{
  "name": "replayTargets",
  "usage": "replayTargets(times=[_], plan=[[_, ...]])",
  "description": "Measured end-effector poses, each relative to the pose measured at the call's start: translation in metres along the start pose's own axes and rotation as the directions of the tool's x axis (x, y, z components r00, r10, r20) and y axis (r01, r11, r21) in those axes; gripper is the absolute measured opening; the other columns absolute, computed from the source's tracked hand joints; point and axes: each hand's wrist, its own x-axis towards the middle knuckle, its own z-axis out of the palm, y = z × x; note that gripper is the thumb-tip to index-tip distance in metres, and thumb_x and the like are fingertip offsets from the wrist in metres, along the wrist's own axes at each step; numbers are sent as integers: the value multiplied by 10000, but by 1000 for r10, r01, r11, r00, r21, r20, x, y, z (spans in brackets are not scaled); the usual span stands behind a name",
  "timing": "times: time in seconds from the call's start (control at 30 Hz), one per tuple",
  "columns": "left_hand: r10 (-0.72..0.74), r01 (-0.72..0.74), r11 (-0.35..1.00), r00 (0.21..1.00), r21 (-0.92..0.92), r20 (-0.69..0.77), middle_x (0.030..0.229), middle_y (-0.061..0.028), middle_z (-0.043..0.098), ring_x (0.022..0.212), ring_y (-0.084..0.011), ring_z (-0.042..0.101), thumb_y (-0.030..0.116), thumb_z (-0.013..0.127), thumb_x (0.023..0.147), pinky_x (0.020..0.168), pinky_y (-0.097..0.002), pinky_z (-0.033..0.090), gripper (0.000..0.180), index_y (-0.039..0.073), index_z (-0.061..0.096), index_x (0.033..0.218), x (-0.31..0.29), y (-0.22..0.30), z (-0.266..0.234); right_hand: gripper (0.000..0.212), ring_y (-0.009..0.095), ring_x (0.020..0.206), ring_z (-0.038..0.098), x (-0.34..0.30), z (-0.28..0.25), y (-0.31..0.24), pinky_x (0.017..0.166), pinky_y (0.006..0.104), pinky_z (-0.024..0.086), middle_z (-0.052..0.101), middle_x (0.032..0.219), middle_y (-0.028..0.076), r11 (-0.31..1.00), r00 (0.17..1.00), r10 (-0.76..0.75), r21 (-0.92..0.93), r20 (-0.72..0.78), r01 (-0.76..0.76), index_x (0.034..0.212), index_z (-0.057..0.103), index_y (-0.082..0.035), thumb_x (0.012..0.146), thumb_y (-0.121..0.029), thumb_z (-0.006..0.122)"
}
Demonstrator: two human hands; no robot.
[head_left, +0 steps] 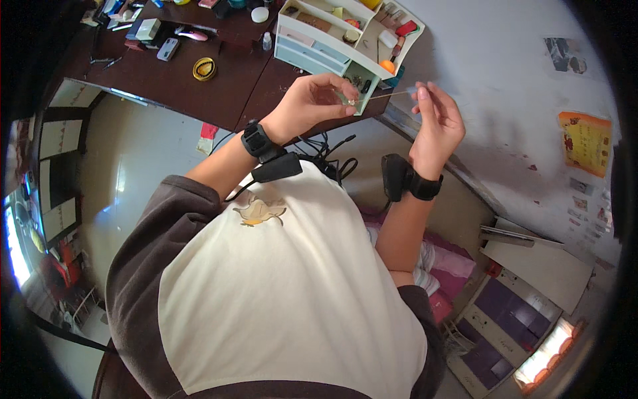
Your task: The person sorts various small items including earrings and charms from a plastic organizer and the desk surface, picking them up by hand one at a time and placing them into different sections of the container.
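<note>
The shirt [286, 299] has a broad cream front panel, bordered at the near edge by a dark brown-grey band [292, 391]. Its 2 short sleeves, the left sleeve [159, 219] and the right sleeve [432, 332], share that dark shade. Toward the far left of the panel I see 1 print [260, 210] in beige and grey-brown, with a touch of yellow. There are 2 black wrist straps: the left strap [258, 141] has an oblong black pod [279, 167] and a thin black cable [236, 194]; the right strap [426, 187] sits beside a chunky black block [395, 174].
</note>
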Motion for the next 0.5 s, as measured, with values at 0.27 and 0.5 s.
replayTargets(times=[0.27,0.5], plan=[[46,45,878,983,477,-177,843,-26,669,614,-32,505,126,704,800,566,-194,437,228,41,640,1003,-19,-21,-12,140,87,749,614,8,16,12,684,193,481,675,861,82,999,956,46,-32,289,-39,904,665,54,768,46,700],[-79,190,877,963,441,-258,873,12,631,693,-35,509,138,723,787,618,-203,432,337,54,613,1094,-40,-45,-16,124,38,682,568,8,28,29,586,163,419,677,828,29,986,854,88,-166,513,-1,877,685,2,760,-1,725]])
